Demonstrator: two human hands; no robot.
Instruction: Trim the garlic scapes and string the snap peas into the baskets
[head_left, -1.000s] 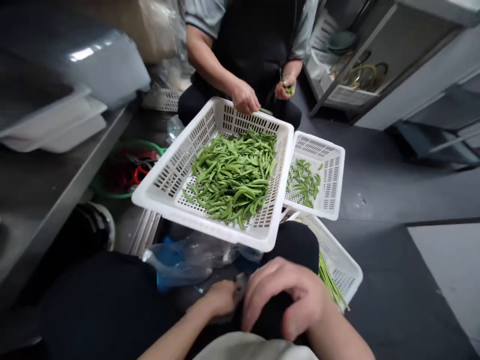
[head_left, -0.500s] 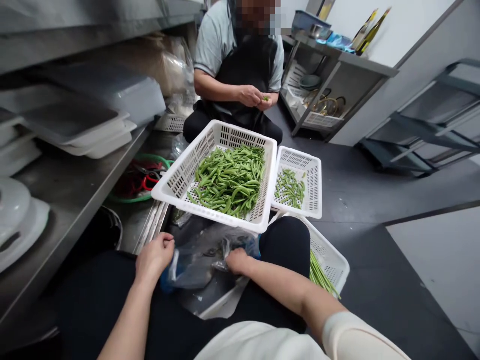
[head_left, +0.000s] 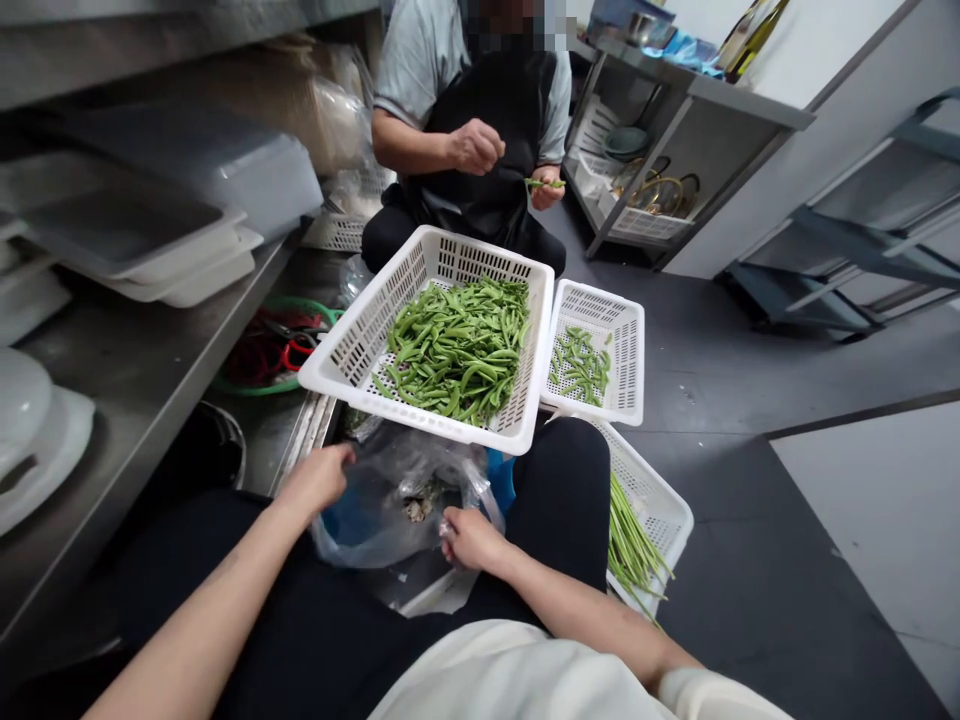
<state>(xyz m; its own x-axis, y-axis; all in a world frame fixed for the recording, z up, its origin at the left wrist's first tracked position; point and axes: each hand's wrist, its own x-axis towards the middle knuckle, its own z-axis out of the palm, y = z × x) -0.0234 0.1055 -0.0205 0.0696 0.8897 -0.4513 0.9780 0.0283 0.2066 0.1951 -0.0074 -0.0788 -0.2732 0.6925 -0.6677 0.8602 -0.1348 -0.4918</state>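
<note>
One head cam, worn by the person, looks fwd & steeply down over own lap (head_left: 322,625); wide view. V. close, btm edge: cream shirt (head_left: 517,675). L hand (head_left: 319,478) & R hand (head_left: 474,540) approx. lower ctr, near. Mid-dist., ctr: big white basket (head_left: 412,413), seen from above. Farther, top ctr: co-worker (head_left: 480,125) facing cam, cut by top edge. Steel shelf (head_left: 150,370) L side, trolley (head_left: 855,240) far R.

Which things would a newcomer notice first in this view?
Most likely the heap of green pea pods, bright in the large white basket at the centre. Then, beyond it, a person in a black apron, and, at left, red-handled scissors in a green container.
</note>
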